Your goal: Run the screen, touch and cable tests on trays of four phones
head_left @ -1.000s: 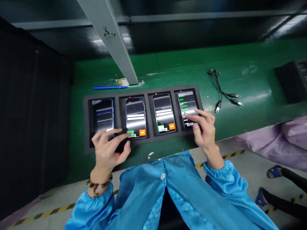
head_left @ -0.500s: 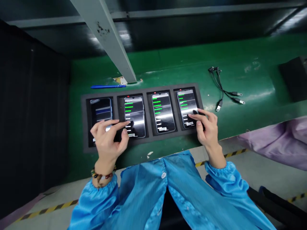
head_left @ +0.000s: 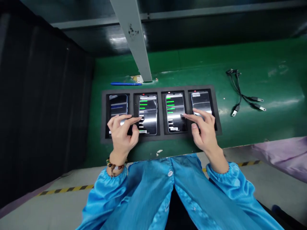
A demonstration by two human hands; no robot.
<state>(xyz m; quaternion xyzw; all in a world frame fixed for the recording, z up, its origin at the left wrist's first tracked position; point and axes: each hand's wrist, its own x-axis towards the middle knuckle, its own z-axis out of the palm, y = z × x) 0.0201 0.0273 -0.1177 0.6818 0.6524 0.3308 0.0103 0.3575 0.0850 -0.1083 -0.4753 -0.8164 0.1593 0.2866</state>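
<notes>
Several smartphones lie face up in the cutouts of a dark grey foam tray (head_left: 161, 140). My left hand (head_left: 123, 132) reaches over the leftmost phone (head_left: 118, 99), covering its lower part. Its index fingertip is at the left edge of the second phone (head_left: 151, 111), whose screen has green and white text lines. My right hand (head_left: 203, 129) has its index fingertip at the right side of the third phone (head_left: 176, 108), which has a similar list. It partly hides the rightmost phone (head_left: 201, 98), whose screen is mostly dark. Both hands hold nothing, fingers apart.
A blue pen (head_left: 126, 84) lies behind the tray, close to the foot of a grey post (head_left: 137, 48). Short black cables (head_left: 237, 88) with metal plugs rest on the green table (head_left: 192, 72) to the right. A dark curtain (head_left: 48, 95) hangs at left; lilac cloth (head_left: 285, 156) shows at right.
My right index finger has gone from the rightmost phone to the third one. The rightmost screen has lost its green list. My left hand stays at the second phone, while the whole view has shifted.
</notes>
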